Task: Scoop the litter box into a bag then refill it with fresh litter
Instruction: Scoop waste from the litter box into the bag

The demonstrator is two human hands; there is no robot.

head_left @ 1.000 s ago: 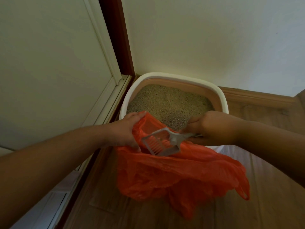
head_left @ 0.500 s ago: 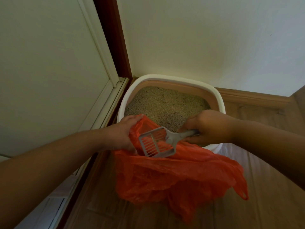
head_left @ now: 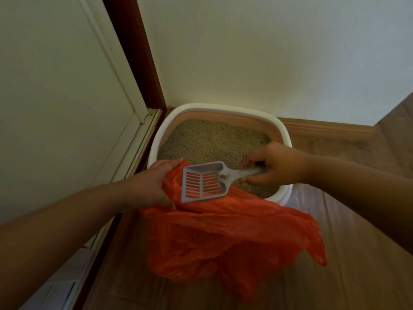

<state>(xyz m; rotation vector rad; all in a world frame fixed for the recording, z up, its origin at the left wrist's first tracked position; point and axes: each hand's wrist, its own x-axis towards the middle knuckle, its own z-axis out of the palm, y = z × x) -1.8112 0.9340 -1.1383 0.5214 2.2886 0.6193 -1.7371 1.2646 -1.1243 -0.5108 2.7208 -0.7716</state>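
Observation:
A white litter box (head_left: 223, 107) with a tan inner wall sits in the room's corner, filled with beige litter (head_left: 212, 139). In front of it hangs an orange plastic bag (head_left: 223, 238). My left hand (head_left: 154, 184) grips the bag's rim at its left side and holds it open. My right hand (head_left: 274, 164) holds the handle of a grey slotted scoop (head_left: 203, 182). The scoop's head lies over the bag's mouth, slots facing up, with nothing visible in it.
A white door (head_left: 55, 108) with a dark wood frame (head_left: 134, 52) stands on the left. A pale wall (head_left: 268, 52) with a wooden skirting board (head_left: 324, 130) runs behind the box. The floor (head_left: 357, 220) is wood laminate.
The scoop has turned from tilted into the bag to nearly flat with its slots facing up. My right hand has moved slightly back toward the box. My left hand keeps hold of the bag.

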